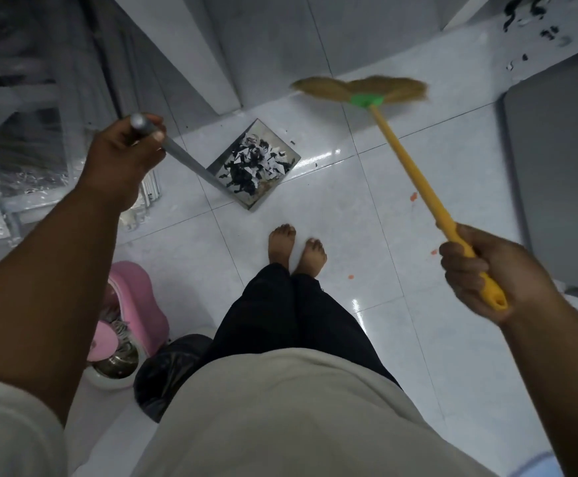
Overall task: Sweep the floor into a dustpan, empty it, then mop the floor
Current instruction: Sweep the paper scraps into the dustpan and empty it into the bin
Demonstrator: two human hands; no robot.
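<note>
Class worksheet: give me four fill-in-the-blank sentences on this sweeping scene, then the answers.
1. The right hand grips the broom by its ____ handle.
2. The dustpan, held by the left hand, carries black and ____ scraps.
3. The bucket by the person's left leg is ____.
4. The person's feet are ____.
Answers: yellow; white; pink; bare.
</note>
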